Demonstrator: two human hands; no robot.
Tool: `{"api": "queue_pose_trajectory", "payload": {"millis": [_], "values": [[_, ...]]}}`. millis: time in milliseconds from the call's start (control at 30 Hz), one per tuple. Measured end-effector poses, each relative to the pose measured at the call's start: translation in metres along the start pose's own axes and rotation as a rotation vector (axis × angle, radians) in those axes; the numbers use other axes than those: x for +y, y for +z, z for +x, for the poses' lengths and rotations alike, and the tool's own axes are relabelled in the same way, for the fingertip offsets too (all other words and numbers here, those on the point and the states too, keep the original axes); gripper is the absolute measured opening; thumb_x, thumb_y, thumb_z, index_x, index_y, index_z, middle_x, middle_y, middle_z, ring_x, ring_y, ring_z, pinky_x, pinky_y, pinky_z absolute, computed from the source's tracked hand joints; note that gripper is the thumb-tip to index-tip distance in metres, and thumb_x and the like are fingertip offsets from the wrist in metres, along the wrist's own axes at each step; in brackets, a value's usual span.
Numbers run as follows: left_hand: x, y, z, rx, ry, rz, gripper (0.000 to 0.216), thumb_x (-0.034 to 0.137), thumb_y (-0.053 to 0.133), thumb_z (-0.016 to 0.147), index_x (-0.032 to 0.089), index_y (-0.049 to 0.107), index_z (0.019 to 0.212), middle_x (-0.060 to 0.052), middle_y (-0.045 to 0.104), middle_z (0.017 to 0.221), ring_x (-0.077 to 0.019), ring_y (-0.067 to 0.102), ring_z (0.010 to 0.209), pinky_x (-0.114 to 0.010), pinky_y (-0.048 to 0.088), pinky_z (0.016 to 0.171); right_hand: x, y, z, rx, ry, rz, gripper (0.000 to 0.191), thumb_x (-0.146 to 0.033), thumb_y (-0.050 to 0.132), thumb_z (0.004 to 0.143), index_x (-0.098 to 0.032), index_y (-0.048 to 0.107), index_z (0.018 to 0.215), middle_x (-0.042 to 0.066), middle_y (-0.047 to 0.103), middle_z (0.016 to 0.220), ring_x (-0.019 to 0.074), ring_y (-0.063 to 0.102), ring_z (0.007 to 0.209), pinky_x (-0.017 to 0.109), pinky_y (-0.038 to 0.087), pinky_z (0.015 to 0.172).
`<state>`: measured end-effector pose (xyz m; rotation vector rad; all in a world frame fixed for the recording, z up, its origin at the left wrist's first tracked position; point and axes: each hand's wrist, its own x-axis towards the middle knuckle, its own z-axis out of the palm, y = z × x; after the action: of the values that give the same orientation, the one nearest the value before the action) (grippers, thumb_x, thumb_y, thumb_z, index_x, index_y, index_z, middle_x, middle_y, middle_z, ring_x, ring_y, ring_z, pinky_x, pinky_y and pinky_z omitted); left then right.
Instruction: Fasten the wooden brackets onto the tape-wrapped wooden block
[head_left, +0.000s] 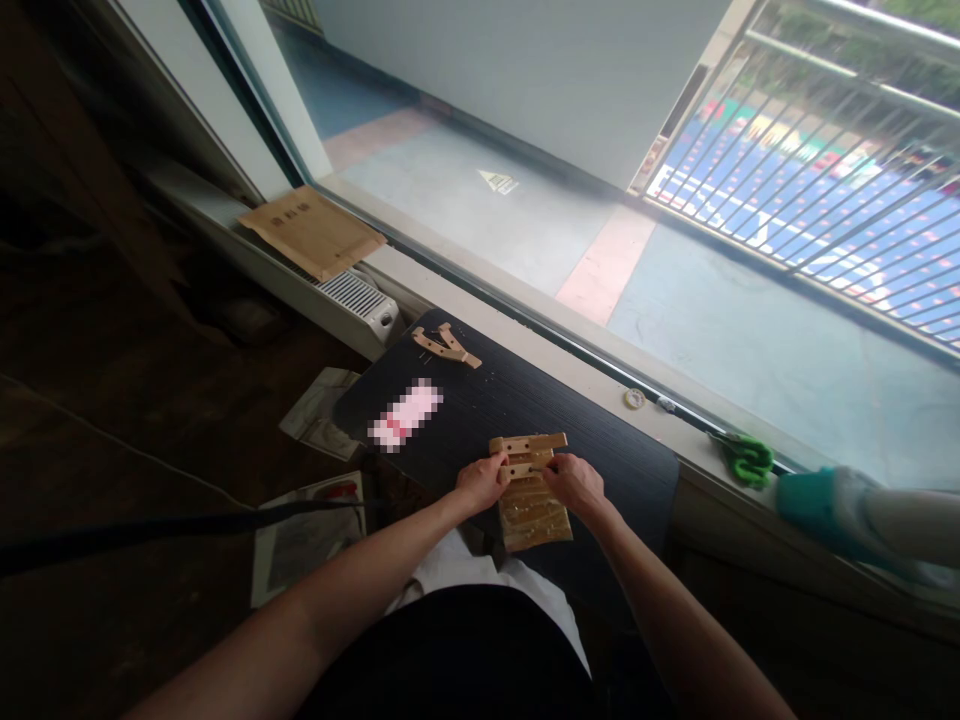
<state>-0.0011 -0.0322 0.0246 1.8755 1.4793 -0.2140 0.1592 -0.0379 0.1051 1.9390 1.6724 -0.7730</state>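
Observation:
My left hand is closed on the left end of a pale wooden piece with dark holes. Close to that piece's right end, my right hand is pinched shut; a small dark thin thing shows at its fingertips, too small to name. Just beyond lies a second, similar wooden piece, also with dark holes. Both rest on or against a yellowish-brown block that looks wrapped in clear tape, close to my body on the black table.
More wooden pieces lie at the table's far left corner, near a blurred-out pink item. Along the window sill are a tape roll, green-handled scissors and a teal-and-white pipe. A brown envelope sits on the radiator.

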Motion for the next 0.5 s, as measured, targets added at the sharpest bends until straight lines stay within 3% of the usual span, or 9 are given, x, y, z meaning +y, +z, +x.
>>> {"api": "queue_pose_trajectory", "payload": {"millis": [133, 267, 500], "values": [[-0.001, -0.001, 0.000, 0.006, 0.014, 0.007, 0.022, 0.031, 0.045, 0.086, 0.028, 0.052, 0.107, -0.002, 0.069, 0.100, -0.0191, 0.065, 0.093, -0.026, 0.046, 0.076, -0.007, -0.002, -0.005, 0.017, -0.007, -0.033, 0.028, -0.033, 0.040, 0.095, -0.019, 0.063, 0.102, 0.007, 0.067, 0.101, 0.0169, 0.063, 0.094, 0.031, 0.048, 0.080], [-0.002, 0.000, 0.000, 0.007, 0.025, 0.007, 0.022, 0.031, 0.046, 0.085, 0.028, 0.052, 0.106, -0.001, 0.068, 0.100, -0.0192, 0.065, 0.092, -0.026, 0.046, 0.075, -0.015, -0.010, -0.011, 0.002, -0.130, -0.080, 0.030, -0.037, 0.053, 0.090, -0.016, 0.058, 0.111, 0.005, 0.062, 0.108, 0.0173, 0.060, 0.095, 0.040, 0.049, 0.084], [-0.004, 0.004, 0.001, 0.012, 0.031, 0.002, 0.022, 0.032, 0.043, 0.086, 0.027, 0.052, 0.105, -0.002, 0.069, 0.098, -0.0212, 0.066, 0.090, -0.028, 0.047, 0.074, -0.018, -0.014, -0.003, -0.039, -0.204, -0.123, 0.030, -0.035, 0.054, 0.089, -0.017, 0.057, 0.112, 0.006, 0.059, 0.113, 0.0176, 0.059, 0.096, 0.039, 0.050, 0.082]]}}
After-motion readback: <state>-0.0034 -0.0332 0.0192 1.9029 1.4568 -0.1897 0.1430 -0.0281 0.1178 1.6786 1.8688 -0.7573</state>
